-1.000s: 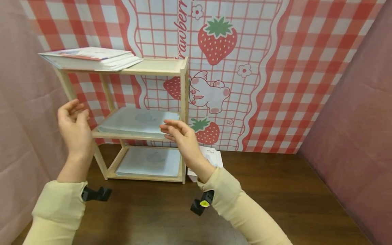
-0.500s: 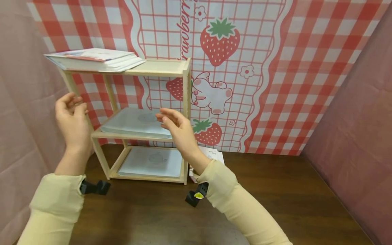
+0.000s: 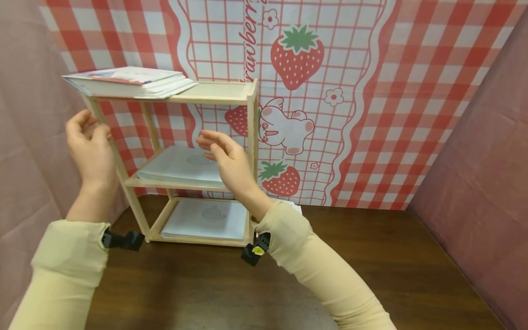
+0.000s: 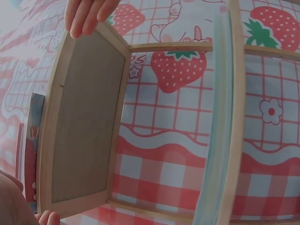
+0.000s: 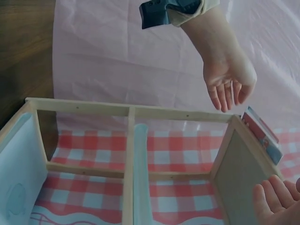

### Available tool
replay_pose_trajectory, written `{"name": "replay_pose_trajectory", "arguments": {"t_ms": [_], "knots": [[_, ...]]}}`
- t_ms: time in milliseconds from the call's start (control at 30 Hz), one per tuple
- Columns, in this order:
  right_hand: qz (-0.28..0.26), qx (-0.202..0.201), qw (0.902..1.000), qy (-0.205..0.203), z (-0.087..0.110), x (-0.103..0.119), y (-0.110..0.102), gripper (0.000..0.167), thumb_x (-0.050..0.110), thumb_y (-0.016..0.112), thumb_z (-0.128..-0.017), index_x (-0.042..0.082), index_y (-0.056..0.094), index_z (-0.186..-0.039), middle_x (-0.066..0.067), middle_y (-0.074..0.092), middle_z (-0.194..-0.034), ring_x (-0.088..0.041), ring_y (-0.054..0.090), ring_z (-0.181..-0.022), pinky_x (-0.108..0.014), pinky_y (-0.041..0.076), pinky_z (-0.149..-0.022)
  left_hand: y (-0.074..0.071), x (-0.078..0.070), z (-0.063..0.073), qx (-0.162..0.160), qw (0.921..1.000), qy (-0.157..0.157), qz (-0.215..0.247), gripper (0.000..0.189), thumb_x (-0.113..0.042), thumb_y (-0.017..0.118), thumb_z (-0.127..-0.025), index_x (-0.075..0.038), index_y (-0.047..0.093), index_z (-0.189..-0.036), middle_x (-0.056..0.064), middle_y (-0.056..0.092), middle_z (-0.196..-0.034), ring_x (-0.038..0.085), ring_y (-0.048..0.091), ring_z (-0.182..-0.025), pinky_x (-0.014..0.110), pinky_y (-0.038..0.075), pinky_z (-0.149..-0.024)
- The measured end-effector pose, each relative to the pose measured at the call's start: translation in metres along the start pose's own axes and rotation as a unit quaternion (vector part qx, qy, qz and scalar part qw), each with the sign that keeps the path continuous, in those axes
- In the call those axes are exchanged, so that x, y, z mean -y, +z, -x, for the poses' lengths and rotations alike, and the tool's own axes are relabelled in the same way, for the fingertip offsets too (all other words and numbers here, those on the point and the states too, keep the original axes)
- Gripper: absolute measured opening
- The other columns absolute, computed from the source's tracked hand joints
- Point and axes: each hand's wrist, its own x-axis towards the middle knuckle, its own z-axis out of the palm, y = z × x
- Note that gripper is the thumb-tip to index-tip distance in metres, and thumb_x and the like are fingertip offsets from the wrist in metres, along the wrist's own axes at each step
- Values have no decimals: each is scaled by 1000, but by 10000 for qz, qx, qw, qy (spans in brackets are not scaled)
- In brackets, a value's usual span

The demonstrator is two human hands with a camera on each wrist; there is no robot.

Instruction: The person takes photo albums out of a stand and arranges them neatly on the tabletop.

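Left hand (image 3: 91, 149), right hand (image 3: 228, 160) rising nearer flat white paper books (image 3: 136, 83) | pale wooden three-tier shelf (image 3: 224, 91) bearing them, left | grips hanging relaxed, carrying nothing

From my head, set farther back, I look forward and down over the whole wooden rack (image 3: 252, 126). My left wrist camera (image 3: 133, 241) faces it close up, turned sideways, under the top board (image 4: 89, 117). My right wrist camera (image 3: 250, 254), also near and sideways, looks leftward past the rack's left edge. Both wrist views share that board's underside and the middle board's front edge (image 5: 130, 173).
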Motion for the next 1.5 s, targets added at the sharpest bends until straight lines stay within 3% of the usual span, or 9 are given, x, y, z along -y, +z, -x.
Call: {"name": "replay_pose_trajectory", "arguments": {"t_ms": [100, 300, 400, 600, 933, 1200, 1500], "knots": [[-34, 130, 9999, -35, -1, 9, 4, 34, 3, 32, -97, -4, 44, -129, -19, 53, -124, -22, 51, -115, -28, 44, -94, 2, -3, -4, 14, 9999, 12, -108, 41, 8, 41, -85, -4, 44, -124, 0, 44, -108, 7, 43, -95, 13, 39, -75], [-210, 188, 9996, 54, 2, 41, 11, 36, -2, 30, -96, -9, 40, -130, -24, 48, -129, -27, 45, -121, -21, 43, -94, 8, -12, -10, 87, 9997, -147, -200, 43, 3, 41, -89, -8, 40, -131, 0, 40, -122, 9, 39, -116, 11, 37, -88], [-349, 194, 9992, 64, -2, 44, 13, 37, -1, 28, -97, -8, 39, -132, -22, 46, -132, -25, 44, -124, -20, 42, -94, 9, -18, -16, 56, 9996, -156, -219, 45, 4, 41, -88, -8, 39, -132, -1, 39, -124, 9, 37, -118, 11, 34, -92], [-481, 184, 9986, 96, -9, 47, 14, 39, -2, 27, -97, -8, 36, -134, -22, 43, -134, -27, 41, -126, -23, 40, -97, 10, -26, -26, 22, 9999, -95, 40, 45, 6, 40, -87, -6, 40, -131, 1, 39, -123, 8, 37, -118, 10, 32, -94], [-448, 235, 9987, 54, -14, 50, 15, 43, -4, 34, -94, -7, 30, -137, -20, 36, -140, -27, 38, -128, -22, 38, -99, 13, -31, -32, 119, 9995, -113, 273, 47, 10, 38, -86, -7, 43, -130, 2, 47, -125, 8, 43, -113, 11, 36, -89], [-601, 424, 9972, 130, -27, 40, 18, 45, -3, 36, -94, -5, 28, -138, -19, 36, -141, -26, 37, -129, -17, 37, -97, 16, -35, -37, 387, 9977, -233, 502, 54, 10, 35, -85, -9, 36, -136, 4, 47, -131, 8, 45, -112, 11, 35, -91], [-586, 467, 9971, 156, -42, 33, 22, 45, 2, 39, -95, 0, 30, -139, -15, 41, -139, -19, 41, -126, -15, 38, -96, 21, -38, -40, 500, 9971, -398, 408, 69, 7, 33, -87, -17, 9, -147, 0, 28, -145, 5, 30, -126, 8, 26, -99]]}}
